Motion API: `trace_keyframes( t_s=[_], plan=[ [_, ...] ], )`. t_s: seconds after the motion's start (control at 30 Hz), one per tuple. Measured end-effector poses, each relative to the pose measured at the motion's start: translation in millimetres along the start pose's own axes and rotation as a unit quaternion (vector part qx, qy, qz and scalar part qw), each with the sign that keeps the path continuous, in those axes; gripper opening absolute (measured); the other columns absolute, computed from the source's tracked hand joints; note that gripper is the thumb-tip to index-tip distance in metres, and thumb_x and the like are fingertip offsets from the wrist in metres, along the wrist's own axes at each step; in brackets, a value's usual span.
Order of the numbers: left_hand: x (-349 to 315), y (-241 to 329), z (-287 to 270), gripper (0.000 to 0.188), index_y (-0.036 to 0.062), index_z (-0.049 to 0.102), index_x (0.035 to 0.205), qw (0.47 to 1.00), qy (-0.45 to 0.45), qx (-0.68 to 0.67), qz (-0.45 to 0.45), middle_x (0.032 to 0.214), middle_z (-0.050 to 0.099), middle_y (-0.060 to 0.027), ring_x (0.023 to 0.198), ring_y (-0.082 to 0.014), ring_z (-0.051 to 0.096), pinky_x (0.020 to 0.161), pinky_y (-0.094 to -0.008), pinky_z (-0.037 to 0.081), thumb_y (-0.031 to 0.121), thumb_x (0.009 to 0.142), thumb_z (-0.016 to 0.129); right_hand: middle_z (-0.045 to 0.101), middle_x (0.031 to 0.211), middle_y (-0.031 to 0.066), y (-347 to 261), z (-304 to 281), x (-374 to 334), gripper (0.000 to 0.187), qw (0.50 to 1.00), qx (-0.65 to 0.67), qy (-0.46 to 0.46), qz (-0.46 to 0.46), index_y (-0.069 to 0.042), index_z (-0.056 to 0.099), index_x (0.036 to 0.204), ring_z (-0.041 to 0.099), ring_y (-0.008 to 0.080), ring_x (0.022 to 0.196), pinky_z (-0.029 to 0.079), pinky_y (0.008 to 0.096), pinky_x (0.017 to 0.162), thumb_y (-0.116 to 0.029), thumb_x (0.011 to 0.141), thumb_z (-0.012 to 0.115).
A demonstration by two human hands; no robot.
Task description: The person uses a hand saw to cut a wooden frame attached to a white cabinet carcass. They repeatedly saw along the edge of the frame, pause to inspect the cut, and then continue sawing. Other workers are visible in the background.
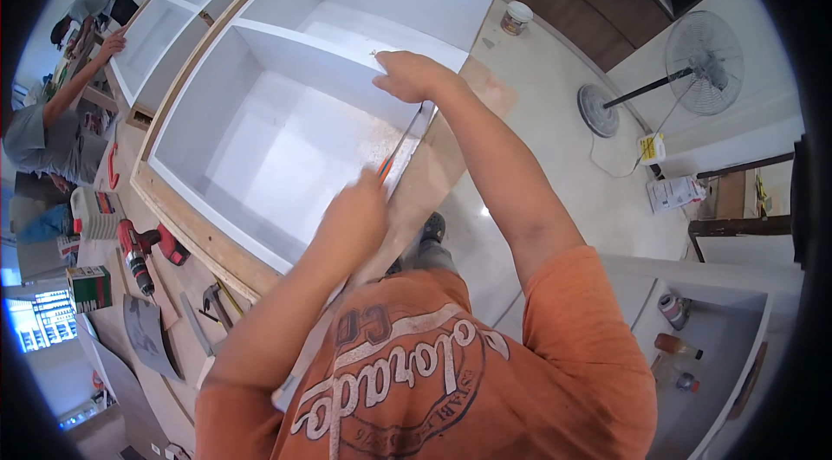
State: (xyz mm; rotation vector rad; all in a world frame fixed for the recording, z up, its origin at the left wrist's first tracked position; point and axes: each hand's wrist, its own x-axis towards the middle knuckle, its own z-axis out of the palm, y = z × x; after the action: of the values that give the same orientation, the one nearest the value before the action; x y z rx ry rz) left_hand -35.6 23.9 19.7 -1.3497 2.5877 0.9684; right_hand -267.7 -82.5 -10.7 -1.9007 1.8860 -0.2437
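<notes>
The left hand (354,210) grips an orange-handled screwdriver (384,170). The right hand (416,77) is over a white cabinet (211,92); its fingers' hold I can't tell.

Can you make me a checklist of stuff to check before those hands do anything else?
1. Left hand gripping the thin metal tool with the orange-and-black handle: ok.
2. Right hand well away from the tool's tip: not ok, the tip end looks close to it.
3. Tip touching the white, open, divided box: cannot tell.
4. Box free of small brown specks: not ok, some lie toward the nearer compartment's right side.
5. Red-and-black cordless drill out of both hands: ok, it's off to the left.
</notes>
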Motion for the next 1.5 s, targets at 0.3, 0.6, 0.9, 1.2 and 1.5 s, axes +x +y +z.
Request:
trace_keyframes(
  t_s=[0.3,0.6,0.9,1.2,1.5],
  plan=[
    [-2.9,-2.9,8.8,0.024,-0.005,0.048,0.106,1.0,0.017,-0.006,-0.007,0.088,0.066,-0.0356,0.084,-0.055,0.065,0.077,-0.0605,0.051,0.019,0.102,0.048,0.064,0.126,0.0278,11.3,1.3,2.9,0.052,1.0,-0.004,-0.011,-0.015,0.004,0.054,0.134,0.061,0.0403,0.119,0.047,0.0452,0.101,-0.033,0.097,0.058],
    [84.5,1.7,28.9,0.023,-0.0069,0.048,0.11,0.996,0.079,-0.027,0.038,0.09,0.066,-0.0367,0.085,-0.0547,0.065,0.078,-0.06,0.052,0.014,0.101,0.048,0.066,0.122,0.0258,-8.8,4.6,7.1,0.04,0.998,0.002,0.01,-0.059,0.003,0.06,0.12,0.062,0.0404,0.117,0.049,0.0463,0.099,-0.029,0.097,0.058],
    [41.1,-10.4,22.8,0.024,-0.0048,0.048,0.108,0.999,0.032,0.009,0.013,0.086,0.065,-0.036,0.085,-0.055,0.064,0.075,-0.0605,0.05,0.019,0.103,0.048,0.066,0.122,0.0259,-0.2,0.9,5.8,0.041,0.999,0.002,0.016,-0.037,0.003,0.061,0.12,0.062,0.0409,0.116,0.049,0.0468,0.099,-0.03,0.096,0.058],
    [-7.6,-2.7,0.8,0.025,-0.0051,0.049,0.108,1.0,0.005,0.012,-0.009,0.085,0.065,-0.0366,0.085,-0.0549,0.064,0.076,-0.0606,0.05,0.02,0.103,0.048,0.067,0.119,0.0252,7.9,3.7,2.5,0.039,0.999,0.003,0.015,-0.028,0.003,0.062,0.12,0.063,0.0408,0.114,0.05,0.0472,0.097,-0.029,0.097,0.057],
    [102.2,-3.7,47.6,0.027,-0.0043,0.048,0.104,0.992,0.104,-0.023,0.067,0.084,0.064,-0.0377,0.083,-0.0559,0.064,0.072,-0.0616,0.05,0.022,0.105,0.046,0.067,0.115,0.0263,-2.1,2.2,1.8,0.041,0.999,0.007,0.01,-0.045,0.004,0.058,0.12,0.064,0.0423,0.109,0.05,0.0485,0.094,-0.031,0.098,0.056]
  ],
)
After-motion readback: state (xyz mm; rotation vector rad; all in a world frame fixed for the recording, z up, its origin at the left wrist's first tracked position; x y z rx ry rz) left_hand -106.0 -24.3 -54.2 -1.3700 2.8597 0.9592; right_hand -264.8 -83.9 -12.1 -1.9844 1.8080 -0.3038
